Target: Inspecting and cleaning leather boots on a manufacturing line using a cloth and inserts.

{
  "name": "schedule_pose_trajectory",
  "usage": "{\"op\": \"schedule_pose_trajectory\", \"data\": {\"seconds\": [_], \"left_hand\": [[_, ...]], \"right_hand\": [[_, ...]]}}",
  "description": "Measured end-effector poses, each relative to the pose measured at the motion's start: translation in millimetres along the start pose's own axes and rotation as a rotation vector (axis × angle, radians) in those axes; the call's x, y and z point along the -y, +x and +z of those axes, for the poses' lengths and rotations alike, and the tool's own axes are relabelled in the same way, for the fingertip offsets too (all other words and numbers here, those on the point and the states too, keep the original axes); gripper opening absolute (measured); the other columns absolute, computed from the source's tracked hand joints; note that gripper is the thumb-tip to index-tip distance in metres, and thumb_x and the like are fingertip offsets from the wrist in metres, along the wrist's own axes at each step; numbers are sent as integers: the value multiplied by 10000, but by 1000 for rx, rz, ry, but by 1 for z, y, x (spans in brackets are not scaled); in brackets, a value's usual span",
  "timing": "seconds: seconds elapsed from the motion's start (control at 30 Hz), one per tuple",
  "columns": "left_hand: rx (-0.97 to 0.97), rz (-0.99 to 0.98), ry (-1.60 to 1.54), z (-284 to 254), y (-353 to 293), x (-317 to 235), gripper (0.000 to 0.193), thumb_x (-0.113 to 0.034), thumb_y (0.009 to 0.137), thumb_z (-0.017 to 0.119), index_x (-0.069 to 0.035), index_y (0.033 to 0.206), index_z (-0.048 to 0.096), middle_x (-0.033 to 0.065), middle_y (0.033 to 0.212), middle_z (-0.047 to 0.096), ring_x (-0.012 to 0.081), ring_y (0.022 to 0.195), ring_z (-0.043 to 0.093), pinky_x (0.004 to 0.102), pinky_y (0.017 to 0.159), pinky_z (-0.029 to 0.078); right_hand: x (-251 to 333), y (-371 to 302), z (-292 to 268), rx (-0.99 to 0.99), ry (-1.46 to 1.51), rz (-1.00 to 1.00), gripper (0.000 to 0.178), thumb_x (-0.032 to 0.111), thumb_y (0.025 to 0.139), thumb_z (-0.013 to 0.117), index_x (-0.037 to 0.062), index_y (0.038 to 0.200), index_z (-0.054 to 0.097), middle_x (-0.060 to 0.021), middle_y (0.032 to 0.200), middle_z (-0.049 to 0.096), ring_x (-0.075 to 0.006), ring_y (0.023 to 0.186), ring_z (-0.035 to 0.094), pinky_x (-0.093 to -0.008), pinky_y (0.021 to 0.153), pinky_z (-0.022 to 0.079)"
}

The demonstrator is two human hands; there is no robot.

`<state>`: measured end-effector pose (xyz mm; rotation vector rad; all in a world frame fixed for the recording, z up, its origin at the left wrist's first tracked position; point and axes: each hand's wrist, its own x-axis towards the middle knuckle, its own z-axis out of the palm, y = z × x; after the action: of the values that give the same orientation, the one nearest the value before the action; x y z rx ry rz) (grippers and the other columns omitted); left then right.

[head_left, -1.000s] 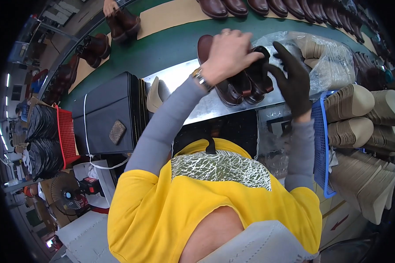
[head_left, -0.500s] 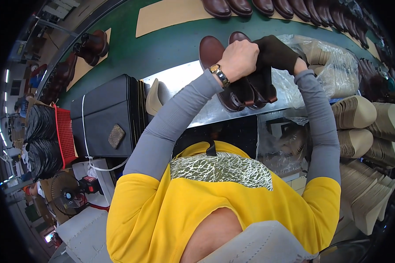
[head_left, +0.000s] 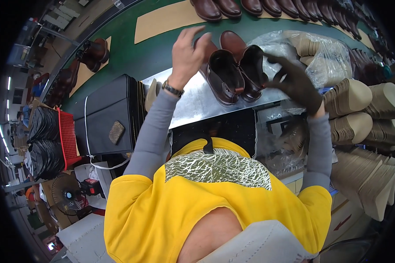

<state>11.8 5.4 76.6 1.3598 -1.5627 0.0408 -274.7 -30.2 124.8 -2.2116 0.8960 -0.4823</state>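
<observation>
Two dark brown ankle boots stand side by side on the shiny metal worktop (head_left: 186, 109), toes pointing away from me and open tops toward me. My left hand (head_left: 188, 57), bare with a watch at the wrist, is raised just left of the left boot (head_left: 226, 81), fingers apart and holding nothing. My right hand (head_left: 296, 83), in a dark glove, is beside the right boot (head_left: 252, 72). Its fingers are curved and spread, and nothing shows between them. Whether its thumb touches that boot I cannot tell.
Behind lies a green table (head_left: 171, 55) with tan boards and rows of brown shoes (head_left: 250, 6). A clear plastic bag (head_left: 333, 61) of beige inserts stands right, above stacked insoles (head_left: 360, 96). Left are a black bundle (head_left: 107, 116), a red basket (head_left: 67, 136) and a fan (head_left: 68, 190).
Both hands were together over the boots and have parted, the left moving left and the right moving right and nearer. The boots' open tops now show.
</observation>
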Motion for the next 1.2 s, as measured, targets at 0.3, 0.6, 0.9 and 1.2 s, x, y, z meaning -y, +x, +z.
{"op": "schedule_pose_trajectory", "data": {"seconds": [0.3, 0.6, 0.9, 1.2], "left_hand": [[167, -344, 60, 24, -159, 12, 482, -164, 868, 598, 39, 1271, 431, 250, 1283, 408, 407, 1200, 377, 456, 1020, 318], [242, -378, 65, 11, -185, 29, 539, -224, 828, 641, -10, 1279, 438, 213, 1319, 379, 423, 1251, 322, 503, 1033, 298], [232, -395, -11, 12, -185, 38, 492, -201, 820, 649, -12, 1245, 489, 193, 1299, 419, 405, 1247, 349, 497, 1020, 303], [273, -498, -56, 3, -181, 35, 446, -196, 817, 664, -30, 1210, 533, 159, 1282, 464, 360, 1268, 381, 487, 1016, 311]], "right_hand": [[4, 20, 83, -157, -318, -218, 318, 356, 641, 791, 113, 721, 602, -61, 706, 556, -262, 622, 599, -367, 550, 466], [56, 247, 28, -41, -302, -516, 113, 153, 743, 660, 107, 831, 713, -102, 803, 645, -226, 708, 629, -311, 647, 487], [43, 465, 129, -253, -286, -240, 288, 296, 752, 617, 158, 993, 693, -138, 998, 660, -357, 875, 640, -426, 784, 510], [0, 530, 121, -353, -345, -200, 555, 403, 795, 626, 131, 1271, 536, -185, 1077, 641, -343, 1066, 599, -415, 888, 474]]}}
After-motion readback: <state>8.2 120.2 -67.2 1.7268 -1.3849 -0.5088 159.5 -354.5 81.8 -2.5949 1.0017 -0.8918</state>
